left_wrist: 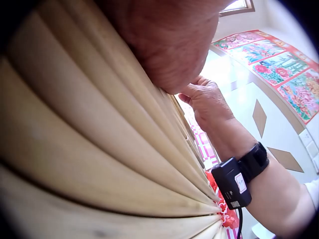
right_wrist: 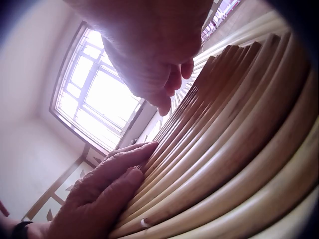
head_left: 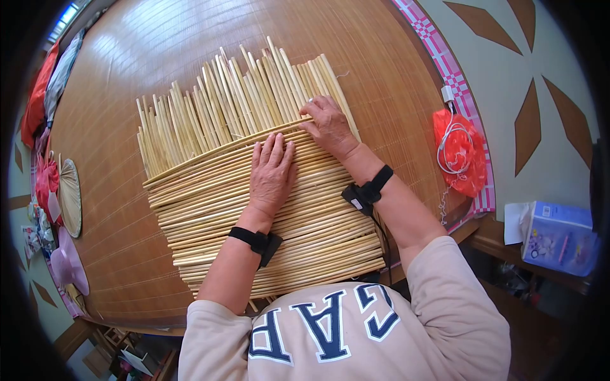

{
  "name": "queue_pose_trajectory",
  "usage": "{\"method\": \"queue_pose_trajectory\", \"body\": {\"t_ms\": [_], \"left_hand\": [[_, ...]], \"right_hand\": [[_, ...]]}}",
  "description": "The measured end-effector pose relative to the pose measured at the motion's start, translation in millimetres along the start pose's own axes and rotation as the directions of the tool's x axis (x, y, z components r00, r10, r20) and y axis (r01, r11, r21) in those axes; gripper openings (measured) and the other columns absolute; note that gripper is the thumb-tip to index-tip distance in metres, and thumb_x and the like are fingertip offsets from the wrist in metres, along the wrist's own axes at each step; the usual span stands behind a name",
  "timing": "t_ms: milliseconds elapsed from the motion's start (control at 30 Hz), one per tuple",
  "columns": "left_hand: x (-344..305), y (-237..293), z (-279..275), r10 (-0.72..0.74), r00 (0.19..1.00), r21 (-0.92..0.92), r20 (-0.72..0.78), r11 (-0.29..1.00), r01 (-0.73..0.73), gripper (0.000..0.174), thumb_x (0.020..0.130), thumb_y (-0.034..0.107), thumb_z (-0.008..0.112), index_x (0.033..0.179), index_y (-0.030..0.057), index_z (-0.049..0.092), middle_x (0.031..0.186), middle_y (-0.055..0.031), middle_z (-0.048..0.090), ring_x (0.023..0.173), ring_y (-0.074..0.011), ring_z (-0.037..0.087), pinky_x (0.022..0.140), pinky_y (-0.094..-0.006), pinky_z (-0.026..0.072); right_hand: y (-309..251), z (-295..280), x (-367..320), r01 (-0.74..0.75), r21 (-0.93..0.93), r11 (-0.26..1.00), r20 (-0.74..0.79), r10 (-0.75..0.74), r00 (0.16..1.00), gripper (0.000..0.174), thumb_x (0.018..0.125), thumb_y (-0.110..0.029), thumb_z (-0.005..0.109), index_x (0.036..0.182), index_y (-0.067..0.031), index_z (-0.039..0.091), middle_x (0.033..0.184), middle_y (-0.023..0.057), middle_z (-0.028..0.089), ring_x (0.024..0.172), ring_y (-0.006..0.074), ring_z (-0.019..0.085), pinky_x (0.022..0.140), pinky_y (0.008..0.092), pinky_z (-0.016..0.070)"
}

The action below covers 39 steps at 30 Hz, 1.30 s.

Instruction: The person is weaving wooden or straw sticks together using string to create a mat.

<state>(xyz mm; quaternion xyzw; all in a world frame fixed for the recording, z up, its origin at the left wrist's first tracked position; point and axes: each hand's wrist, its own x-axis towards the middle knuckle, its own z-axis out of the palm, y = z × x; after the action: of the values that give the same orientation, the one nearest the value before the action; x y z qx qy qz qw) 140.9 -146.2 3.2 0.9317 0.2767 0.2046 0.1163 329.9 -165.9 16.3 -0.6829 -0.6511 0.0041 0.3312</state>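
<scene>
A mat-like layer of pale, straight sticks (head_left: pixel 273 216) lies side by side across the table in front of me. Beyond it, a second layer of sticks (head_left: pixel 216 105) points away from me, with uneven far ends. My left hand (head_left: pixel 272 174) rests flat on the crosswise sticks, fingers straight, tips near the topmost one. To its right, my right hand (head_left: pixel 330 130) has curled fingers and pinches the topmost crosswise stick (head_left: pixel 222 149) near its right end. In the right wrist view, the left hand (right_wrist: pixel 102 194) lies along the sticks' edge.
The sticks lie on a large brown surface (head_left: pixel 121 76) with a pink checked border (head_left: pixel 432 44). At the right are a red plastic bag (head_left: pixel 467 168) with a white cable and a purple package (head_left: pixel 562 238). A woven fan (head_left: pixel 70 197) and a pink hat (head_left: pixel 73 263) lie at the left.
</scene>
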Motion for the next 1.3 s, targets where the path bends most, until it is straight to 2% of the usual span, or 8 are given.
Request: {"method": "queue_pose_trajectory", "body": {"t_ms": [167,233,467,667,733,867,1033,1300], "left_hand": [[-0.3,-0.1,1.5,0.002,1.0,0.013,-0.004,1.0,-0.002,0.042,0.082,0.018,0.058,0.123,0.0079,0.052,0.133,-0.014,0.043,0.129,-0.0287,0.035,0.108,-0.0457,0.0241],[0.4,-0.4,3.2,0.019,1.0,0.036,-0.018,0.999,-0.019,0.042,0.083,0.017,0.057,0.123,0.0057,0.052,0.133,-0.014,0.044,0.129,-0.0285,0.035,0.108,-0.0454,0.0242],[0.7,-0.5,2.4,0.063,0.997,0.021,-0.035,0.998,-0.062,0.04,0.083,0.014,0.058,0.121,0.002,0.052,0.131,-0.0145,0.046,0.126,-0.0286,0.04,0.107,-0.042,0.0287],[-0.4,-0.3,4.0,0.083,0.993,0.029,-0.082,0.996,-0.081,0.039,0.081,0.012,0.06,0.118,0.0029,0.055,0.126,-0.0156,0.049,0.122,-0.0303,0.043,0.103,-0.041,0.0343],[-0.6,2.4,0.4,0.046,0.995,0.028,-0.09,0.999,-0.043,0.038,0.08,0.012,0.061,0.117,0.0046,0.055,0.119,-0.0162,0.051,0.115,-0.0322,0.045,0.099,-0.0406,0.0366],[1.9,5.1,-2.6,0.017,0.996,0.009,-0.089,1.0,-0.017,0.038,0.079,0.012,0.061,0.116,0.0056,0.055,0.114,-0.016,0.051,0.111,-0.0328,0.045,0.096,-0.0409,0.0368],[0.6,3.9,-1.4,0.02,0.999,0.039,-0.044,0.999,-0.018,0.037,0.081,0.013,0.057,0.116,0.0053,0.053,0.119,-0.0169,0.05,0.114,-0.0336,0.043,0.099,-0.0432,0.0333],[0.7,3.8,-1.0,0.002,1.0,0.03,-0.006,1.0,-0.002,0.038,0.082,0.014,0.056,0.118,0.0057,0.052,0.122,-0.0155,0.05,0.117,-0.0311,0.042,0.101,-0.0431,0.0298]], "right_hand": [[-3.5,-5.7,-8.3,0.018,0.007,1.0,0.104,-0.019,0.994,0.019,0.067,-0.012,0.071,0.08,-0.006,0.058,0.086,0.0083,0.055,0.088,0.0273,0.052,0.079,0.0367,0.0439],[-1.6,-2.1,-6.9,-0.007,-0.031,0.999,0.113,0.01,0.994,0.019,0.064,-0.017,0.073,0.078,-0.0104,0.061,0.086,0.0043,0.055,0.09,0.0238,0.052,0.079,0.0359,0.0419],[0.5,4.4,-2.4,0.078,-0.111,0.991,0.092,-0.068,0.993,0.02,0.065,-0.02,0.073,0.078,-0.0111,0.061,0.085,0.0034,0.055,0.09,0.0228,0.052,0.078,0.0357,0.0412],[-2.3,3.9,-2.1,0.013,-0.166,0.986,0.088,0.002,0.996,0.022,0.066,-0.02,0.073,0.082,-0.0111,0.06,0.087,0.0038,0.055,0.091,0.0233,0.052,0.078,0.0362,0.0408],[-4.2,1.0,-0.2,-0.019,-0.078,0.997,0.052,0.023,0.998,0.024,0.066,-0.02,0.074,0.082,-0.0099,0.06,0.089,0.0048,0.056,0.093,0.0238,0.052,0.08,0.0358,0.0406],[-1.5,-2.8,3.9,0.016,-0.049,0.999,0.122,-0.01,0.993,0.025,0.067,-0.017,0.072,0.083,-0.0059,0.056,0.089,0.0086,0.056,0.093,0.0273,0.052,0.083,0.0364,0.0422],[0.6,-4.1,12.5,-0.096,-0.011,0.995,0.31,0.095,0.946,0.022,0.069,-0.02,0.07,0.084,-0.0083,0.059,0.09,0.008,0.058,0.094,0.0273,0.053,0.082,0.0378,0.0434],[5.5,2.1,17.5,0.016,-0.033,0.999,0.268,-0.007,0.963,0.02,0.071,-0.019,0.07,0.085,-0.0069,0.062,0.087,0.008,0.058,0.086,0.0271,0.055,0.079,0.0365,0.0453]]}}
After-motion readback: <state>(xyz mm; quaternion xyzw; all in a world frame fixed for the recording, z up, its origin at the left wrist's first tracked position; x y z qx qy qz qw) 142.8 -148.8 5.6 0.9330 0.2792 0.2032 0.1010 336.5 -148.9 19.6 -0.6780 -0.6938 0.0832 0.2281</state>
